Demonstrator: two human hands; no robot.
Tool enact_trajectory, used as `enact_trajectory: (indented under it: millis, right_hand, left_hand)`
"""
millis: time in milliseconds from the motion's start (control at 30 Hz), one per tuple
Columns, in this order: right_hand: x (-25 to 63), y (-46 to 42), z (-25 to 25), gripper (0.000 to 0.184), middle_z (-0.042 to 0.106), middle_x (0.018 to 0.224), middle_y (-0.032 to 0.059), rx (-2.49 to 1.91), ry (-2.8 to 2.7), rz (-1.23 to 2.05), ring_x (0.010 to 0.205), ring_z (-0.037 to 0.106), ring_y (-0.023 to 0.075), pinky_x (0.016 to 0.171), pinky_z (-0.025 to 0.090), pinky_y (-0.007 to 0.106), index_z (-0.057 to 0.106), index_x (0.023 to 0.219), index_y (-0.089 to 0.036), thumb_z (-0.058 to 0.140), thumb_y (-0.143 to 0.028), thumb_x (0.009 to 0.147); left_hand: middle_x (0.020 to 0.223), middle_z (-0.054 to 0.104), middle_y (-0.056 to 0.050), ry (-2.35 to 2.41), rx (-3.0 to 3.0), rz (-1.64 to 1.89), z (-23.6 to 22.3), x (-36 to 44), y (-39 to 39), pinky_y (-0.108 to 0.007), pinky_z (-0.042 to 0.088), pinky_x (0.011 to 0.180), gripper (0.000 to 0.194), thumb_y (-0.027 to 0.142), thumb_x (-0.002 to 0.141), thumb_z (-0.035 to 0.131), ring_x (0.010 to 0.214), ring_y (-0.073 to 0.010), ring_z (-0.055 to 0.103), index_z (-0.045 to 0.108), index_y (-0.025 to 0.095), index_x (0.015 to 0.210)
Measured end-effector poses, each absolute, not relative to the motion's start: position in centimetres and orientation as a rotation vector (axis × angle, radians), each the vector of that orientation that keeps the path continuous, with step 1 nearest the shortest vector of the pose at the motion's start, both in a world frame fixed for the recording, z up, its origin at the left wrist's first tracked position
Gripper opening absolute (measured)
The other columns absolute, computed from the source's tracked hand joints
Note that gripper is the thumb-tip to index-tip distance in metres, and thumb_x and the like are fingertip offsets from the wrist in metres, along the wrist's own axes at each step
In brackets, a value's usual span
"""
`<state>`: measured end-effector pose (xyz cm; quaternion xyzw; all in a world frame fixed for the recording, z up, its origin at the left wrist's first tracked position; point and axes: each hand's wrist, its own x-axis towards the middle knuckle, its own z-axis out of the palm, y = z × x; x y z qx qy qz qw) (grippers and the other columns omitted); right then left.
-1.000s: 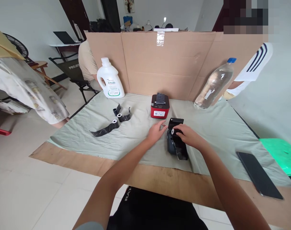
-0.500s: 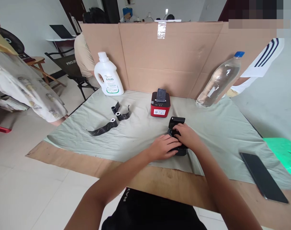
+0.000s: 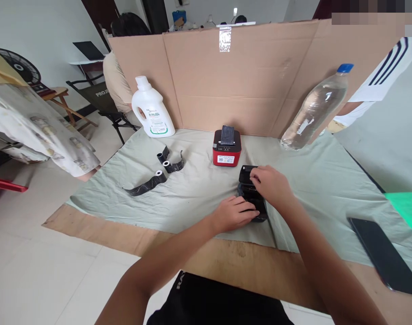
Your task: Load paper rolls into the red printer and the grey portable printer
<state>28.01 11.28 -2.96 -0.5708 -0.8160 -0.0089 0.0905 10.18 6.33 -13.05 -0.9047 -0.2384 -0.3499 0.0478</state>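
Note:
A small black receipt printer stands near the front edge of the cloth, its lid raised and its inside showing. My left hand holds the printer's near left side, fingers laid over the rim of the body. With bent fingers, my right hand grips the raised lid at its right edge; the fingertips are partly hidden. Behind it stands a red and black receipt printer with a strip of dark paper coming out of its top. To the left lie dark paper rolls, partly unrolled.
A white detergent bottle and a clear bottle with a blue cap lean near the cardboard screen. A dark phone lies at the right front. People sit or stand beyond the table.
My right hand has moved up from the printer's opening to the raised lid, which now tilts further back. More of the inside shows. My left hand stays on the body.

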Motion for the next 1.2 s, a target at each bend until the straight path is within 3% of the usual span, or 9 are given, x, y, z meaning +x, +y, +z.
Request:
enact_trajectory:
  millis: [133, 300, 433, 633, 833, 933, 1067, 1200]
  right_hand:
    - [28.8, 11.6, -2.7, 0.022, 0.063, 0.114, 0.0156, -1.585, -2.317, -0.164, 0.109, 0.052, 0.0334, 0.090, 0.045, 0.044, 0.067, 0.112, -0.020, 0.055, -0.026, 0.095]
    - [29.1, 11.7, -4.4, 0.080, 0.048, 0.139, 0.0225, -1.720, -2.455, -0.051, 0.119, 0.049, 0.0423, 0.093, 0.047, 0.050, 0.038, 0.150, -0.016, 0.074, -0.035, 0.082]
    - [29.1, 11.9, -4.9, 0.093, 0.044, 0.146, 0.0227, -1.828, -2.476, 0.087, 0.121, 0.052, 0.0431, 0.093, 0.049, 0.051, 0.021, 0.158, -0.019, 0.073, -0.034, 0.083]
    - [29.3, 12.0, -4.7, 0.082, 0.049, 0.138, 0.0188, -1.823, -2.447, 0.115, 0.117, 0.057, 0.0405, 0.087, 0.051, 0.047, 0.031, 0.151, -0.024, 0.074, -0.036, 0.082]
    - [28.7, 11.1, -3.9, 0.069, 0.054, 0.131, 0.0191, -1.882, -2.466, -0.001, 0.110, 0.058, 0.0381, 0.079, 0.051, 0.043, 0.042, 0.138, -0.019, 0.077, -0.037, 0.081]
    - [28.6, 10.2, -2.6, 0.053, 0.057, 0.128, 0.0183, -1.828, -2.484, -0.047, 0.108, 0.058, 0.0374, 0.079, 0.049, 0.043, 0.051, 0.129, -0.020, 0.073, -0.038, 0.084]
    - [28.7, 9.2, -1.0, 0.018, 0.063, 0.108, 0.0111, -1.806, -2.563, 0.125, 0.094, 0.061, 0.0296, 0.071, 0.045, 0.037, 0.060, 0.102, -0.022, 0.066, -0.035, 0.090]
    - [28.6, 8.9, -0.9, 0.009, 0.064, 0.100, 0.0055, -1.847, -2.627, 0.397, 0.079, 0.061, 0.0206, 0.062, 0.038, 0.032, 0.057, 0.089, -0.023, 0.065, -0.027, 0.090]
  left_hand:
    - [0.105, 0.077, -0.005, -0.700, -2.796, -1.029, -13.3, 10.1, 6.1, -0.028, 0.048, 0.066, 0.026, 0.029, 0.102, 0.051, 0.080, -0.0144, 0.065, 0.074, 0.029, 0.114]
    - [0.104, 0.078, -0.002, -0.612, -2.930, -0.996, -13.4, 9.9, 5.7, -0.025, 0.048, 0.059, 0.021, 0.028, 0.103, 0.053, 0.075, -0.0115, 0.067, 0.071, 0.031, 0.111]
    - [0.105, 0.078, 0.000, -0.572, -2.894, -0.983, -13.2, 9.7, 5.5, -0.025, 0.047, 0.057, 0.020, 0.027, 0.103, 0.053, 0.072, -0.0104, 0.067, 0.070, 0.031, 0.111]
    - [0.105, 0.078, -0.001, -0.529, -2.928, -0.988, -13.5, 9.5, 5.6, -0.025, 0.048, 0.057, 0.022, 0.028, 0.102, 0.052, 0.072, -0.0107, 0.067, 0.070, 0.031, 0.114]
    - [0.103, 0.078, -0.002, -0.524, -2.951, -1.040, -13.8, 9.4, 5.5, -0.025, 0.047, 0.058, 0.022, 0.028, 0.103, 0.051, 0.072, -0.0113, 0.066, 0.070, 0.031, 0.114]
    - [0.104, 0.077, -0.002, -0.525, -2.964, -1.034, -13.9, 9.4, 5.4, -0.025, 0.047, 0.059, 0.023, 0.030, 0.102, 0.052, 0.074, -0.0106, 0.066, 0.071, 0.032, 0.115]
    - [0.102, 0.077, -0.002, -0.494, -2.942, -1.054, -13.8, 9.4, 5.5, -0.026, 0.045, 0.057, 0.022, 0.029, 0.101, 0.054, 0.072, -0.0103, 0.064, 0.072, 0.030, 0.113]
    - [0.102, 0.077, -0.002, -0.460, -2.905, -1.085, -13.6, 9.3, 5.5, -0.026, 0.042, 0.055, 0.022, 0.027, 0.101, 0.054, 0.071, -0.0106, 0.064, 0.073, 0.029, 0.111]
